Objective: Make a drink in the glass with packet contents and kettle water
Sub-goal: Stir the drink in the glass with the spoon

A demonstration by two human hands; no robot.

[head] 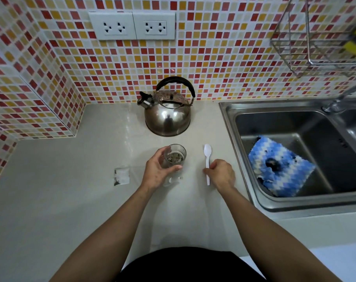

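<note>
A clear glass (176, 153) stands upright on the pale counter, with dark bits and liquid inside. My left hand (158, 171) wraps around its left side and grips it. A white plastic spoon (207, 157) lies flat to the right of the glass, bowl pointing away from me. My right hand (221, 174) rests on the spoon's handle with fingers closed over it; the spoon still lies on the counter. A small clear packet (122, 176) with dark residue lies flat to the left of the glass. The steel kettle (168, 115) with a black handle stands behind the glass.
A steel sink (285, 123) fills the right side, with a stained blue-and-white cloth (281, 165) in its basin and a tap (336, 102) at the back. A wire rack (315, 37) with a yellow sponge hangs on the tiled wall. Two wall sockets (132, 26) sit above the kettle.
</note>
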